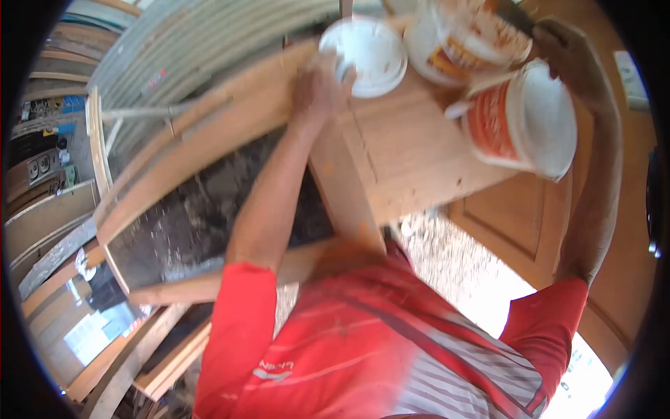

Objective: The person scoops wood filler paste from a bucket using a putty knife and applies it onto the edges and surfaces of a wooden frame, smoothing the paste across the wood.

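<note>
At the left edge of a round white plastic lid, my left hand is blurred, its thumb and fingers closed about the rim. My right hand is in shadow at the top right, closed on a dark flat tool whose kind I cannot make out. Below that tool stands a large white bucket with a yellow and red label and reddish-brown smears inside. A second white bucket with a red label leans over beside my right forearm, its mouth toward the right.
The buckets rest on a wooden panel. To its left, a wooden frame surrounds a dark, scuffed panel. Corrugated metal sheet lies behind. A brown panelled door is at right, and tools and boards fill the left side.
</note>
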Available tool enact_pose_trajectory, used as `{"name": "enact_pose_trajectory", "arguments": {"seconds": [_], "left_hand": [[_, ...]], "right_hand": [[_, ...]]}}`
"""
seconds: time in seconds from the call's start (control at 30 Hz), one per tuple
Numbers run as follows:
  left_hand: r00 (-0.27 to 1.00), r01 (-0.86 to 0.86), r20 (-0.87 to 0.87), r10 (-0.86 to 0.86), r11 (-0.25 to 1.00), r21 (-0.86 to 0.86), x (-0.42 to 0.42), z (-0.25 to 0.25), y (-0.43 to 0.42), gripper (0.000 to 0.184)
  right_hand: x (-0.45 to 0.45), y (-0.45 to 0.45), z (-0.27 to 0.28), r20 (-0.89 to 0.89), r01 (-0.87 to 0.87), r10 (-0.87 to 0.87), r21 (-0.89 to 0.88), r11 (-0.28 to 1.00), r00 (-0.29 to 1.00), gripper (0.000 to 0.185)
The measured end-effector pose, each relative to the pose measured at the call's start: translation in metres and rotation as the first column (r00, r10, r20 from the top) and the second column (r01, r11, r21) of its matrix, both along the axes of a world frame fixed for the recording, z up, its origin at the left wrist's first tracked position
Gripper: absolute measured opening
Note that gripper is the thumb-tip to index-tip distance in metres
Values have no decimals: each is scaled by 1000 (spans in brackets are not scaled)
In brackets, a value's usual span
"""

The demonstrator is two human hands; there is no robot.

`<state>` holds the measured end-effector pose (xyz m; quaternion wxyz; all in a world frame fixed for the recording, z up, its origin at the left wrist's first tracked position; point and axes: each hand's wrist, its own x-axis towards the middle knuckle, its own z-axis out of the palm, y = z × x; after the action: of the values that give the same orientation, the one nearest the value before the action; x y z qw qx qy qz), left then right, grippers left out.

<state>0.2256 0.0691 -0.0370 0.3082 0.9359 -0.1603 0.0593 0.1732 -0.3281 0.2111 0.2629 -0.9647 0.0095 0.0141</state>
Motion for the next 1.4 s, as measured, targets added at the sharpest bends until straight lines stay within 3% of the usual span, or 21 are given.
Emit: {"name": "enact_pose_trajectory", "arguments": {"seconds": [0.07,0.13,0.23,0.33,0.37,0.43,0.5,0.63,0.67,0.7,0.87,0.93,1.03,1.17,1.3,1.4], "left_hand": [[978,-10,-208,23,998,64,-7,22,8,51],[991,94,-89,-97,995,-31,0,7,30,59],[968,250,79,-237,923,-291,4,-8,42,74],[941,276,-55,-334,850,-450,1,17,59,103],[935,347,71,-347,856,-384,-17,27,66,104],[959,263,-20,-281,918,-295,-95,69,77,67],[916,388,183,-357,904,-181,-162,64,108,70],[875,483,122,-468,857,-181,-275,88,202,66],[907,420,82,-412,888,-188,-296,86,230,66],[936,351,43,-350,916,-194,-313,80,259,66],[991,137,1,-137,990,-24,-356,67,398,64],[997,79,-8,-78,996,44,-369,67,441,63],[999,31,10,-32,995,91,-370,67,485,62],[996,28,80,-31,999,29,-375,49,507,64],[998,23,60,-22,1000,-19,-389,47,497,62],[995,58,77,-57,998,-22,-393,43,495,60]], "right_hand": [[-17,6,-13,-84,24,-27,-38,999,996,32],[-43,42,-10,-259,81,-101,-86,993,961,34],[-70,59,-2,-240,176,-207,-144,974,949,34],[-109,62,7,-118,282,-270,97,955,956,36],[-124,71,11,-66,319,-312,165,933,948,36],[-174,135,11,73,416,-451,278,866,890,35],[-216,173,-2,76,473,-561,454,755,824,34],[-307,233,-51,-48,368,-451,660,655,891,27],[-326,255,-68,-75,339,-413,710,617,908,24],[-341,282,-70,-212,421,-388,679,601,897,20],[-396,416,-137,-319,399,-288,870,289,903,25],[-407,456,-147,-367,438,-277,859,265,888,31],[-417,496,-156,-374,456,-292,836,304,880,37],[-421,521,-168,-241,436,-391,708,555,888,42],[-418,521,-169,-42,354,-371,413,839,928,43],[-412,518,-172,103,244,-266,191,951,958,45]]}}
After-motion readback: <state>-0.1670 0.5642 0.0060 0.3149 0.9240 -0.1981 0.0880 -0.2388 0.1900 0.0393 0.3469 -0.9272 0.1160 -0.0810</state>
